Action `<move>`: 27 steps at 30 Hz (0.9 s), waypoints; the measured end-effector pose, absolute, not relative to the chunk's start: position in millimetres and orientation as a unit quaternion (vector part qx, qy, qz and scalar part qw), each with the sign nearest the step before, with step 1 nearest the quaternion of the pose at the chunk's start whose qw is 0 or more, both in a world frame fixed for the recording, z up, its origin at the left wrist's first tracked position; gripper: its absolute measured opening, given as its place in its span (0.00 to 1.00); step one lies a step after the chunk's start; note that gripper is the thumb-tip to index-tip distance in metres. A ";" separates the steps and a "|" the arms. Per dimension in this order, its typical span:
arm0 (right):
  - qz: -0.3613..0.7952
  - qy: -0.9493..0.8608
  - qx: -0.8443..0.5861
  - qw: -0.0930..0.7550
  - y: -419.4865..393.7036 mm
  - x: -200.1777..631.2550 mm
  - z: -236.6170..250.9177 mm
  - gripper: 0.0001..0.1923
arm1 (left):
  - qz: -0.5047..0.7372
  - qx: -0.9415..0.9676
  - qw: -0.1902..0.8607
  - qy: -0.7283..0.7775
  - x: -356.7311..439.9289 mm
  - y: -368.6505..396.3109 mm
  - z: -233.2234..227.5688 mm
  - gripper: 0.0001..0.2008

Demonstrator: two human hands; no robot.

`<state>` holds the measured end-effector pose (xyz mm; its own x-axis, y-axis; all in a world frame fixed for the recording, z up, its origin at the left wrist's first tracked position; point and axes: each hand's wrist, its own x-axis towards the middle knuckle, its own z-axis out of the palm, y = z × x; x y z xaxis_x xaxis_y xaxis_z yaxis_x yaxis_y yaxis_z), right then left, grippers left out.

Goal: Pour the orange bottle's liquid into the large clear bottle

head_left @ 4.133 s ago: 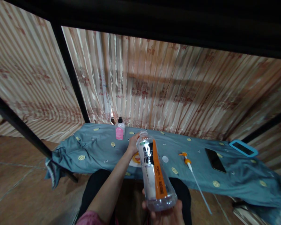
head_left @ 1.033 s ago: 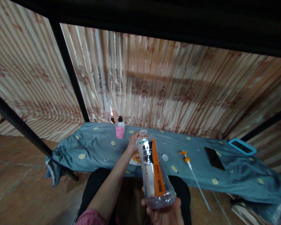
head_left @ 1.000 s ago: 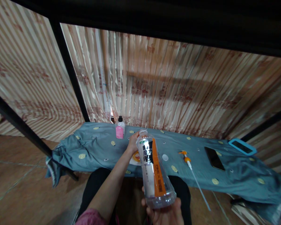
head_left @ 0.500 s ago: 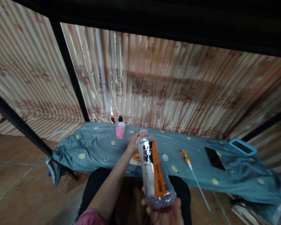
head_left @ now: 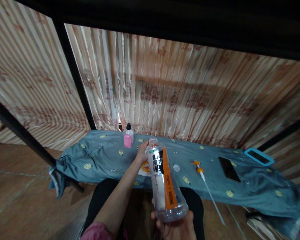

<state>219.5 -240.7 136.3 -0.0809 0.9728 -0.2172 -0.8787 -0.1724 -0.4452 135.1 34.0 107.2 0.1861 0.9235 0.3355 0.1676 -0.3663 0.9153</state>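
Note:
A clear plastic bottle [head_left: 165, 186] with an orange and black label has no cap and is tilted away from me. My right hand [head_left: 177, 228] cups its base at the bottom of the view. My left hand [head_left: 142, 152] reaches forward, with its fingers curled at the bottle's neck. Just under that hand, a white and orange item [head_left: 145, 167] lies on the teal cloth [head_left: 102, 160], partly hidden. A small white cap [head_left: 176, 167] lies right of the bottle. Further right is an orange pump head with a long white tube [head_left: 202, 176].
A small pink-labelled bottle with a black cap [head_left: 128, 137] stands at the back of the cloth. A black phone [head_left: 228, 169] and a blue-framed device [head_left: 259, 156] lie to the right. A black metal post [head_left: 73, 76] and a striped curtain [head_left: 177, 93] stand behind.

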 end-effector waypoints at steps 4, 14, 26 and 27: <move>0.729 -0.100 -0.235 0.635 -241.0 219.4 136.4 0.28 | 0.489 0.670 0.385 0.406 133.7 33.7 107.8 0.09; 0.732 -0.096 -0.234 0.632 -240.7 220.8 134.7 0.29 | 0.490 0.667 0.383 0.411 135.3 34.8 107.3 0.08; 0.727 -0.105 -0.241 0.635 -240.6 220.9 133.9 0.28 | 0.490 0.659 0.395 0.411 135.8 34.9 106.3 0.07; 0.727 -0.103 -0.238 0.636 -240.7 220.8 133.6 0.28 | 0.488 0.659 0.396 0.413 135.7 35.0 106.2 0.07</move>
<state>220.8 -240.7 133.6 -0.0774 0.9734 -0.2155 -0.8755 -0.1698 -0.4524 135.7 35.0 106.2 0.1816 0.9310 0.3165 0.1585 -0.3454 0.9250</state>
